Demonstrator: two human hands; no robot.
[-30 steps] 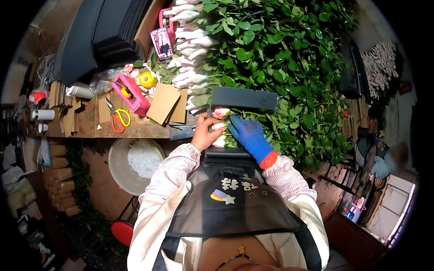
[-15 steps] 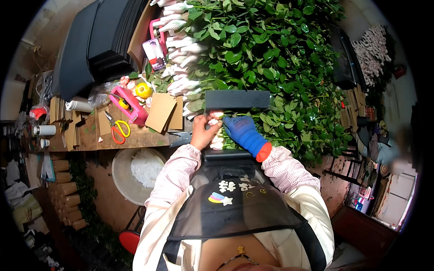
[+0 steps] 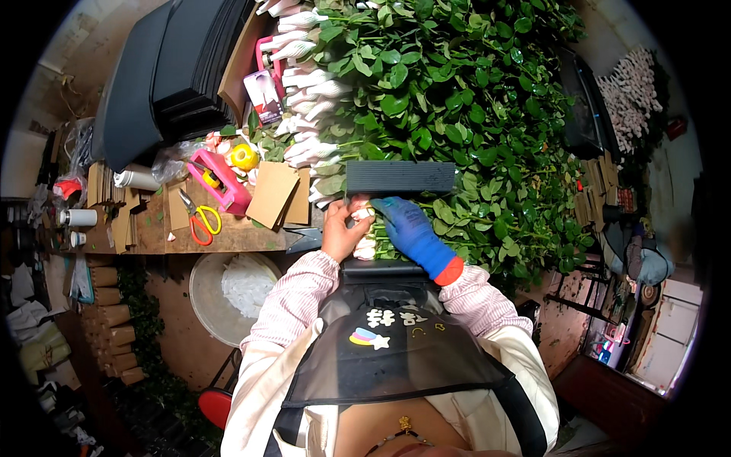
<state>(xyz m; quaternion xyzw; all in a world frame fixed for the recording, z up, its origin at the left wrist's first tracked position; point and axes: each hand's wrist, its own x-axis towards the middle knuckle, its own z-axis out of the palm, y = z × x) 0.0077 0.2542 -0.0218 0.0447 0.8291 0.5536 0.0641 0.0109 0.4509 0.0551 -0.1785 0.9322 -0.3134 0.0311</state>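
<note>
Pale pink roses (image 3: 365, 250) lie in a short row at the table's front edge, their stems pointing right. My bare left hand (image 3: 343, 229) pinches a rose (image 3: 364, 213) at its head, thumb and fingers curled round the petals. From the right, my right hand (image 3: 415, 234), in a blue glove with an orange cuff, closes on the same rose just below its head; the hand partly hides the stem. Just beyond both hands stands a dark ribbed board (image 3: 400, 177). A black edge (image 3: 383, 269) runs along the near side of the roses.
Netted roses with leafy stems (image 3: 457, 99) heap up beyond the board. To the left are cardboard pieces (image 3: 272, 194), scissors (image 3: 201, 218), a pink tape dispenser (image 3: 219, 183), a yellow tape roll (image 3: 244, 157) and stacked black sheets (image 3: 190, 68). A white tub (image 3: 199, 305) stands below the table.
My fingers have shifted slightly around the rose head, and the gloved hand has turned a little. The whole view has moved slightly; the things on the table stay in place.
</note>
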